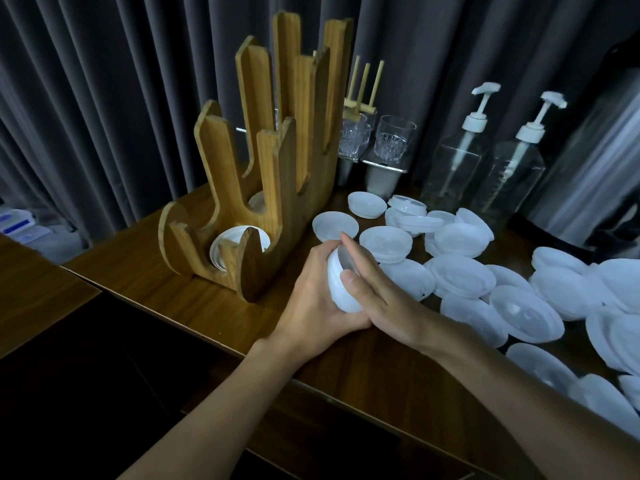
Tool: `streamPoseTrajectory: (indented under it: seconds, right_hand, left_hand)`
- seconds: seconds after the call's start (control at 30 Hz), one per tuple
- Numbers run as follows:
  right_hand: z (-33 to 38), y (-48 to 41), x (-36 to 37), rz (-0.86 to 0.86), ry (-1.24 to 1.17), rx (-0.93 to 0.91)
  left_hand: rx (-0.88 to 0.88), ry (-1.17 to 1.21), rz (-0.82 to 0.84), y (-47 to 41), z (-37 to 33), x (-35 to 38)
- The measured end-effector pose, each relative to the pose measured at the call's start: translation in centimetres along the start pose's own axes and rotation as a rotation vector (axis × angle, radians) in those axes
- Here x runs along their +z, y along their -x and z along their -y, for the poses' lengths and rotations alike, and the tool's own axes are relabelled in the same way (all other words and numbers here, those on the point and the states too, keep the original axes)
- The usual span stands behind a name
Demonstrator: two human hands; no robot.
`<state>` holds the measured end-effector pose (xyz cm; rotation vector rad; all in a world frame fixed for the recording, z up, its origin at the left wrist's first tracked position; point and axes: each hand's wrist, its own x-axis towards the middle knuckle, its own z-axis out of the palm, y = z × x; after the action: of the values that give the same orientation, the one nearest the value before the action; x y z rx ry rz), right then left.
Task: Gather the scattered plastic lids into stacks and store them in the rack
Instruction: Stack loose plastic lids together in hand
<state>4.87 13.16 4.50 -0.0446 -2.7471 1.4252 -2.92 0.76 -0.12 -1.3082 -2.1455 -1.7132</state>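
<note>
A stack of white plastic lids [337, 284] stands on edge between both hands, just right of the wooden rack [277, 188]. My left hand [311, 306] cups the stack from the left and below. My right hand [374, 292] lies flat against its open face, with straight fingers and the thumb on the rim. Lids sit in the rack's lowest slot [225, 249], and more show in the slot behind [258, 202]. Several loose translucent lids [460, 275] are scattered over the wooden table [194, 299] to the right.
Two clear pump bottles [457, 168] and two glass tumblers [394, 140] on a small stand are behind the lids. A large dark and silver vessel [595, 174] stands at far right. Dark curtains hang behind. The table's front edge runs diagonally below my forearms.
</note>
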Motion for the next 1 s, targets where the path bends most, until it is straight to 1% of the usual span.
streamPoseTrajectory:
  seconds: [0.1, 0.23, 0.53, 0.63, 0.8, 0.9, 0.93, 0.97, 1.0]
  right_hand:
    - [-0.3, 0.5, -0.8, 0.011, 0.000, 0.006]
    - [-1.2, 1.3, -2.2, -0.047, -0.002, 0.013]
    - [-1.2, 1.4, -3.1, -0.114, 0.259, -0.051]
    - [-0.8, 1.3, -2.6, -0.120, 0.315, -0.024]
    - [-0.3, 1.1, -1.4, -0.119, 0.263, 0.013]
    - [-0.4, 0.3, -2.3, -0.090, 0.186, 0.047]
    - [-0.8, -0.3, -2.8, -0.121, 0.158, 0.075]
    - [-1.4, -1.1, -3.4, -0.189, 0.164, 0.096]
    - [-2.1, -2.0, -4.2, -0.282, 0.229, 0.115]
  left_hand:
    - [0.035, 0.006, 0.014, 0.0, -0.1, 0.0]
    - [0.029, 0.002, -0.019, 0.1, -0.3, 0.0]
    - [0.015, -0.010, 0.021, 0.3, -0.4, 0.0]
    - [0.016, -0.059, 0.020, 0.3, -0.1, 0.2]
    - [0.016, -0.082, -0.009, 0.3, 0.0, 0.1]
    - [-0.055, -0.091, 0.011, 0.1, 0.1, 0.1]
    - [-0.083, -0.089, 0.015, 0.1, 0.1, 0.1]
    - [-0.111, -0.081, 0.010, 0.0, 0.2, 0.0]
    - [-0.142, -0.069, 0.000, -0.1, 0.3, 0.0]
